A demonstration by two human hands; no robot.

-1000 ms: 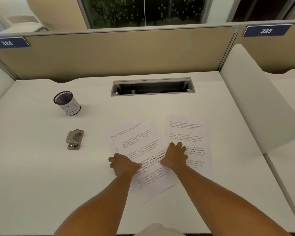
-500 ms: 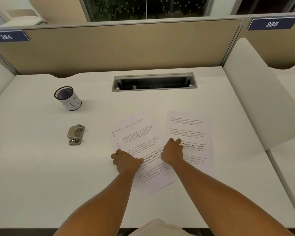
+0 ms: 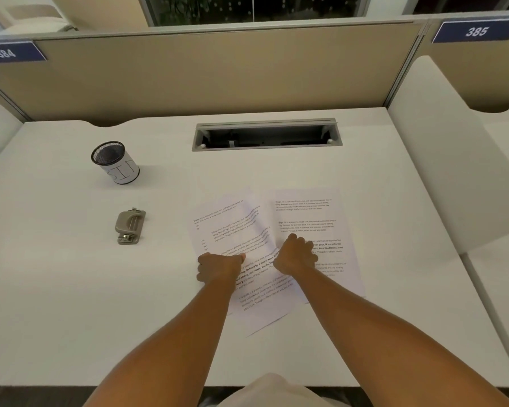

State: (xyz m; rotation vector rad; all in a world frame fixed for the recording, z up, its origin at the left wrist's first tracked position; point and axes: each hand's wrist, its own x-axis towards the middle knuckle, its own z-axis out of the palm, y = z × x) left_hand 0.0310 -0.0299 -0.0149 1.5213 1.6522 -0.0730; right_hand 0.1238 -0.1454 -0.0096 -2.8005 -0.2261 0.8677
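Several printed white sheets lie on the white desk. A skewed, overlapping pile of sheets sits at the left and a single sheet at the right. My left hand holds the pile's left edge, thumb on top and fingers curled beside it. My right hand lies with curled fingers where the pile meets the single sheet. It grips the top sheet's right edge, which bows upward and is blurred.
A black mesh pen cup with a white label stands at the back left. A grey hole punch lies in front of it. A cable slot opens at the desk's back. A beige partition and a white side divider close in the desk.
My right hand's fingers have curled from spread to bunched, and it shifted slightly left. The top sheet's right edge has lifted and bowed. My left hand stays at the left edge.
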